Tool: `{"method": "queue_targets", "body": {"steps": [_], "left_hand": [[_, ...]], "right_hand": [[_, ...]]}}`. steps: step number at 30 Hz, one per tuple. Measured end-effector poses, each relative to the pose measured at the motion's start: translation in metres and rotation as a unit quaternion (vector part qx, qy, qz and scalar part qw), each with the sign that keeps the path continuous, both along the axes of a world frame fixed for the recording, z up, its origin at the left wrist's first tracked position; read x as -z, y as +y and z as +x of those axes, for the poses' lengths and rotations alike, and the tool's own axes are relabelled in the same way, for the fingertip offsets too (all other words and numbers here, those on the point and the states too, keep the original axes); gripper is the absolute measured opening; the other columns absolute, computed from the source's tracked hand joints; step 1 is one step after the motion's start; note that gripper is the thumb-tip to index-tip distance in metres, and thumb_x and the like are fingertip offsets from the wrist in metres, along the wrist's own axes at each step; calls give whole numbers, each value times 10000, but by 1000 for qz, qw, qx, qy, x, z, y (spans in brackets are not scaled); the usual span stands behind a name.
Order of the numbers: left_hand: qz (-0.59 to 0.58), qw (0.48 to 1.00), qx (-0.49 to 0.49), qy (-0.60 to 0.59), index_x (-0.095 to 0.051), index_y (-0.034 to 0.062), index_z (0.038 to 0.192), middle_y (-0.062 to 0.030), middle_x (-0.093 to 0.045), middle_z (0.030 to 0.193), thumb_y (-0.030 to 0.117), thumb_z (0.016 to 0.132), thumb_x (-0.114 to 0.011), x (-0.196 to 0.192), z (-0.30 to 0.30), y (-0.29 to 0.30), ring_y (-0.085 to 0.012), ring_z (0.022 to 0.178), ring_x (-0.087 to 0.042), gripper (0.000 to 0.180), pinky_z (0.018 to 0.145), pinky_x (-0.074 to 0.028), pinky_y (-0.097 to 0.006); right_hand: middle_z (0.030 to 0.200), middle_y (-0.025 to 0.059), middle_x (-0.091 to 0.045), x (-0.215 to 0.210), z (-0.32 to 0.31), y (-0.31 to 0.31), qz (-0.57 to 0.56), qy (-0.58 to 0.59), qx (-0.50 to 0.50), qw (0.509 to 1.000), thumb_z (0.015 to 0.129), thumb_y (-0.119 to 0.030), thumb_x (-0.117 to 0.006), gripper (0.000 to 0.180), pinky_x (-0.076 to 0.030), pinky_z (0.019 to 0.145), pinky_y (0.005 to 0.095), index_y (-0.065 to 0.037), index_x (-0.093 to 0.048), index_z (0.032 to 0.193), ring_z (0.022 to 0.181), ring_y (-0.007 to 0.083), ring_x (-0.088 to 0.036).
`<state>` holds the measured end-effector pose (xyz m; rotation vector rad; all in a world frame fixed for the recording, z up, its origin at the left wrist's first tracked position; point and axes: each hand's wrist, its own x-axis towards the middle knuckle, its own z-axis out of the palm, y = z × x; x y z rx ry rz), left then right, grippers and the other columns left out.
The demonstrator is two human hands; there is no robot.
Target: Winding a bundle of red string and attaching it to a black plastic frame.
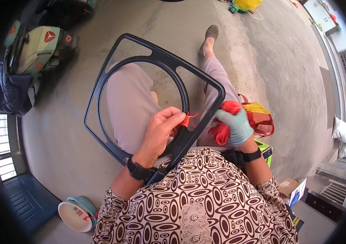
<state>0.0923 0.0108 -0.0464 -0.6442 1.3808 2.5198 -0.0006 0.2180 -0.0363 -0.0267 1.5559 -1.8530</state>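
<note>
A black frame (163, 57), four-sided outside with a round ring inside, rests across my lap at a tilt. Red cord is wound in several tight turns (186, 120) around the ring's right side, with a short loose end sticking out. My bare left hand (160, 129) pinches the ring at these turns between thumb and forefinger; its other fingers are partly hidden behind. Just outside the frame's right edge, my right hand (238, 127), in a pale green glove, is closed around a bundle of red cord (221, 134). Part of that bundle sticks out above the glove.
A red and yellow bag (262, 118) stands beside my right leg, near a bright green box (267, 152). At lower left are a white basin (72, 216) and a blue bench (29, 199). A scooter (37, 49) is parked at upper left. White sacks (344, 134) lie far right.
</note>
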Motion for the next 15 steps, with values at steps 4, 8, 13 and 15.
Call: {"method": "queue_targets", "body": {"steps": [4, 8, 13, 15], "left_hand": [[-20, 1000, 2, -1, -627, 73, 893, 47, -613, 752, 184, 911, -580, 0, -1, 0, 3, 603, -515, 122, 515, -382, -139], [-6, 1000, -14, 4, -626, 72, 894, 41, -619, 756, 186, 914, -576, 3, 0, 3, -1, 607, -530, 126, 510, -391, -141], [11, 1000, -21, 1, -626, 73, 904, 37, -627, 764, 187, 919, -573, -1, 2, 2, -11, 610, -560, 126, 505, -416, -149], [29, 999, -17, -6, -613, 68, 906, 17, -632, 784, 163, 913, -575, 0, 2, -1, -34, 640, -580, 103, 553, -453, -162]], "right_hand": [[934, 80, -658, -35, 6, 10, 72, 136, -95, 983, 734, -36, -688, 350, -513, 763, 284, 2, -580, 1065, 819, 145, -638], [938, 123, -666, -42, 22, -19, 140, 357, -192, 903, 726, -101, -745, 425, -517, 775, 320, -69, -581, 1116, 883, 265, -665], [950, 159, -664, -32, 19, -22, 144, 365, -177, 903, 737, -135, -753, 455, -529, 727, 325, -60, -558, 1141, 835, 295, -671], [899, 170, -666, -30, 19, -23, 152, 374, -179, 897, 746, -132, -737, 464, -530, 700, 340, -66, -547, 1164, 796, 332, -663]]}}
